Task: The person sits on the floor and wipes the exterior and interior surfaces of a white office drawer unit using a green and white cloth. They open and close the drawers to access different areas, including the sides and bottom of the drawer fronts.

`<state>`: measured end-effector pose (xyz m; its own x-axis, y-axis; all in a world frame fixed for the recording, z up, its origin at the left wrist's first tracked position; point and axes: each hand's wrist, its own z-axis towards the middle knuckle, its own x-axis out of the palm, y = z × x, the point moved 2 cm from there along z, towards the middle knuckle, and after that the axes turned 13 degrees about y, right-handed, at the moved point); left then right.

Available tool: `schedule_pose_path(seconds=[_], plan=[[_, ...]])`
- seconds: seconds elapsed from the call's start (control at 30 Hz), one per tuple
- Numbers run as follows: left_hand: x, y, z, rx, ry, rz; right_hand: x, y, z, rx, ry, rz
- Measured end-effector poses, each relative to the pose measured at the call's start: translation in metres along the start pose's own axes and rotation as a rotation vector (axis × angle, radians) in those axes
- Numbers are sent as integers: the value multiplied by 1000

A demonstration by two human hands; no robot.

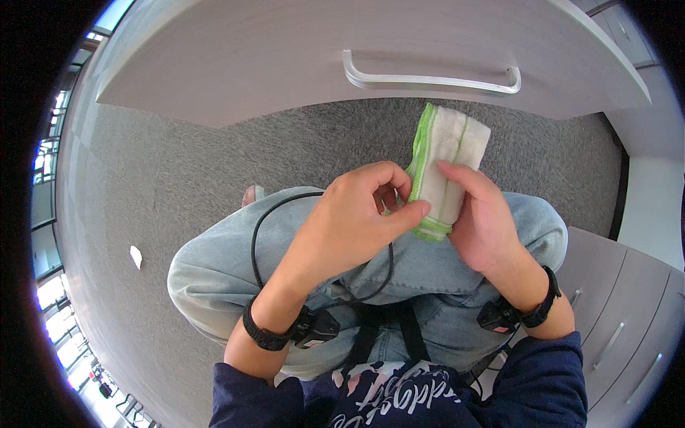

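A folded white cloth with green stitched edges (449, 144) is held up between my two hands, above my lap. My right hand (481, 214) wraps its right side, with the thumb lying across the cloth's face and the other fingers hidden behind it. At the lower left edge, my left hand (369, 208) pinches the green border between thumb and curled fingers. The cloth is folded into a narrow strip, its layers showing along the left side.
Just ahead stands a pale cabinet front (267, 59) with a silver bar handle (433, 81). Grey carpet (176, 160) spreads below, with a white scrap (136, 257) on it at left. Drawers (615, 310) stand at right. A black cable (256, 241) loops over my jeans.
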<state>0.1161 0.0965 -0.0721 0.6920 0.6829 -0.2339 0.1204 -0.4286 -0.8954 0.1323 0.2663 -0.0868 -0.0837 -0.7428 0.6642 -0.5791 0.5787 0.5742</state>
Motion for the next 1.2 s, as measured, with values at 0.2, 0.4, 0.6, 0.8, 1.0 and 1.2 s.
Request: schedule_pose_path(seconds=[0.2, 0.4, 0.6, 0.8, 1.0, 1.2], plan=[[-5, -3, -3, 34, 11, -169, 10, 4, -3, 63, -19, 183], [-18, -8, -7, -30, 42, -87, 6, 8, -2, 3, 48, 138], [-13, 5, -6, 114, 10, 136, 7, 1, -9, -20, 119, -166], [-17, 0, -5, 316, 45, -98, 14, 0, -14, -41, 237, -264], [-20, -3, -6, 401, 22, -389, 17, 2, -16, -71, 300, -457], [-22, -6, -11, 272, -42, -244, 22, 6, -18, -207, 263, -714]])
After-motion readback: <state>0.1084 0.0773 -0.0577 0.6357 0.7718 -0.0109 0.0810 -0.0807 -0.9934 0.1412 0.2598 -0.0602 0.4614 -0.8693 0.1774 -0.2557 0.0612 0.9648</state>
